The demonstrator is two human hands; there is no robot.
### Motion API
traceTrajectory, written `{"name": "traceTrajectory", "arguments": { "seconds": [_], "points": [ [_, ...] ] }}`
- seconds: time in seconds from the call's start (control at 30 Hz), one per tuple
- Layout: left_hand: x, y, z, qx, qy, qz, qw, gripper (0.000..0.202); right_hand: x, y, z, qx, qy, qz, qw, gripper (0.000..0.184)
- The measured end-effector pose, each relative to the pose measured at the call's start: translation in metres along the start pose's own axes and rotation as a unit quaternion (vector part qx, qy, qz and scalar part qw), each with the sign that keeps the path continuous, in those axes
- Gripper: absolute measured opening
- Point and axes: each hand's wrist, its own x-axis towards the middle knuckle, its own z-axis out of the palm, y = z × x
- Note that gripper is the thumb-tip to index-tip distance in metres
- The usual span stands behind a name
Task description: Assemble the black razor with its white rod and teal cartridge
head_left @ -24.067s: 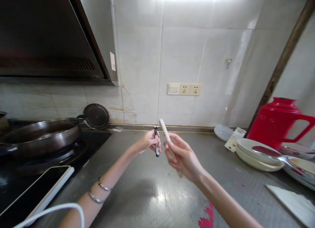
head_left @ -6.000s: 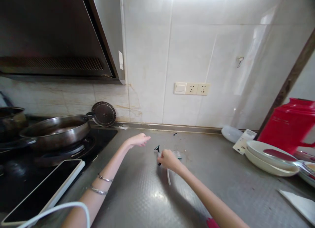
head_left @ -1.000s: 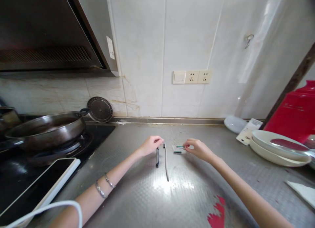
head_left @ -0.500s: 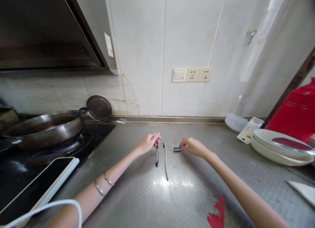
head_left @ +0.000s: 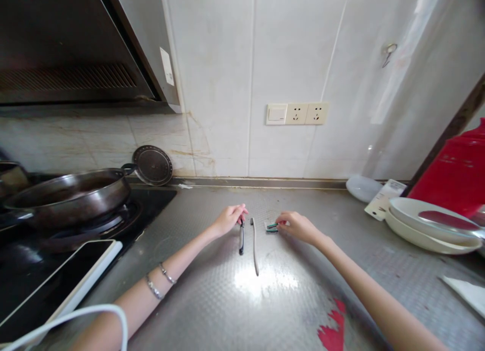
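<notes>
A dark razor handle (head_left: pixel 241 237) lies on the steel counter (head_left: pixel 242 300), pointing toward me. A slim grey-white cap (head_left: pixel 254 247) lies just right of it, parallel. My left hand (head_left: pixel 229 218) rests with curled fingertips on the top end of the razor handle. Right of the cap sits a small clear case with green razor cartridges (head_left: pixel 271 228). My right hand (head_left: pixel 298 224) pinches the case at its right edge.
A dark pan (head_left: pixel 68 194) sits on the stove at left, with a tablet (head_left: pixel 56 285) and white cable (head_left: pixel 76 323) in front. Stacked plates (head_left: pixel 424 227), a red jug (head_left: pixel 454 174) and a small white box (head_left: pixel 381 204) stand at right. A wall socket (head_left: pixel 297 113) is behind.
Since half a second ago both hands stay almost still on the razor handle and the cartridge case. Much earlier, both hands held the razor and cap up in the air.
</notes>
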Motion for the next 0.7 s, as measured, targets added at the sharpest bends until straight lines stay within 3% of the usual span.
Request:
{"name": "traceTrajectory", "arguments": {
  "seconds": [0.23,0.7],
  "points": [
    [-0.0007,-0.0017,0.0011,0.005,0.001,0.003,1.000,0.051,0.0009,0.0037,0.0022,0.042,0.026,-0.017,0.999,0.020],
    [-0.0021,-0.0011,0.0034,0.020,-0.009,-0.005,1.000,0.048,-0.0012,-0.0062,0.0070,0.009,0.008,-0.011,1.000,0.022]
  ]
}}
